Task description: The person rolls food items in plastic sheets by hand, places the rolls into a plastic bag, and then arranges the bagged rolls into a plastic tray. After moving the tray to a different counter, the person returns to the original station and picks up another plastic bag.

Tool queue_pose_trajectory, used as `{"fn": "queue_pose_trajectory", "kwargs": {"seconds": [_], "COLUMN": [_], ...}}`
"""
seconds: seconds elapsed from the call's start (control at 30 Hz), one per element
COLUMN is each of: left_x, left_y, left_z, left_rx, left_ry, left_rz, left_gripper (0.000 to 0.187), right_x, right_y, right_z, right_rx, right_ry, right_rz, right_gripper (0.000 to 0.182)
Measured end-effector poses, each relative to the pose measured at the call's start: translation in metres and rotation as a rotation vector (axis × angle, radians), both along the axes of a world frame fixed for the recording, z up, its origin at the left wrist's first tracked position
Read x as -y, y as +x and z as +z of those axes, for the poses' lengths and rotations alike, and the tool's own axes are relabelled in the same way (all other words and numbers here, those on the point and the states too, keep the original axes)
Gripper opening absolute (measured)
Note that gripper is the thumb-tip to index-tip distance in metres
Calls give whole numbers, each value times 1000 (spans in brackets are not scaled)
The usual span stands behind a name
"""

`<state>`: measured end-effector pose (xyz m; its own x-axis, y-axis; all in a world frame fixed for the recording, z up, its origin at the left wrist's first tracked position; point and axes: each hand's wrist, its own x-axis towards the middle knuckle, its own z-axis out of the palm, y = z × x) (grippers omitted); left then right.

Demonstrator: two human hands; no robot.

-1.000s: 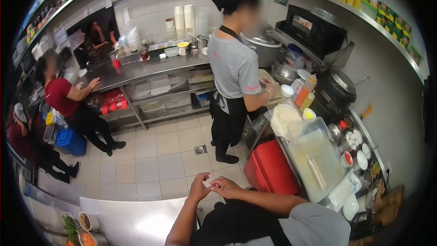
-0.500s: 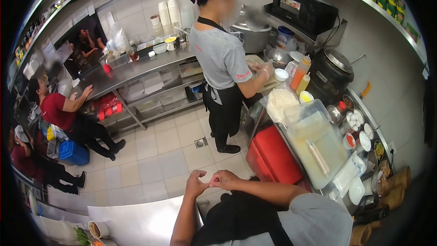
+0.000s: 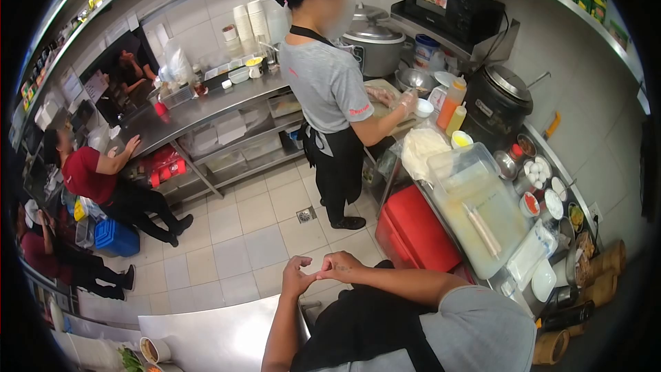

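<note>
My left hand (image 3: 297, 277) and my right hand (image 3: 339, 266) meet at the fingertips in front of my black apron (image 3: 365, 331). Thumb and forefinger of the left hand are curved apart, and I see nothing between them. The fingers of my right hand are curled inward, their tips against the left hand; whether they pinch something small cannot be made out. Below and left of the hands lies a bare steel counter top (image 3: 213, 334).
A co-worker in a grey shirt (image 3: 320, 86) stands ahead, wearing clear gloves, at the right-hand counter. A red bin (image 3: 413, 227) stands under it; a clear plastic container (image 3: 475, 207) with a roll lies on top. Two people in maroon shirts (image 3: 89, 176) are at left, near a blue bin (image 3: 116, 235).
The view has shifted slightly. My hands keep nearly the same touching pose. The grey-shirted co-worker's gloved hands have moved a little.
</note>
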<state>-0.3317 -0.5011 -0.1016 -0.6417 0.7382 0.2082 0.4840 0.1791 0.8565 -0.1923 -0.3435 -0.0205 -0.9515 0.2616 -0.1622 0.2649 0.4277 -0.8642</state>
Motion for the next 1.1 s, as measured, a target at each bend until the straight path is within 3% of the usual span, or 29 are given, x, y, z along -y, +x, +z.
{"fn": "queue_pose_trajectory", "kwargs": {"seconds": [0.6, 0.67, 0.77, 1.1], "left_x": [2, 5, 7, 10], "left_y": [-1, -4, -1, 0], "left_z": [-1, -8, 12, 27], "left_rx": [59, 4, -19, 2], "left_ry": [54, 5, -36, -76], "left_rz": [-10, -6, 19, -16], "left_gripper": [48, 51, 51, 52], "right_x": [2, 0, 5, 5], "right_y": [2, 0, 0, -4], "right_z": [-27, -39, -8, -6], "right_rx": [-111, -118, -5, 72], "right_ry": [9, -120, -42, 4], "right_rz": [50, -5, -21, 0], "right_gripper": [33, 32, 34, 36]}}
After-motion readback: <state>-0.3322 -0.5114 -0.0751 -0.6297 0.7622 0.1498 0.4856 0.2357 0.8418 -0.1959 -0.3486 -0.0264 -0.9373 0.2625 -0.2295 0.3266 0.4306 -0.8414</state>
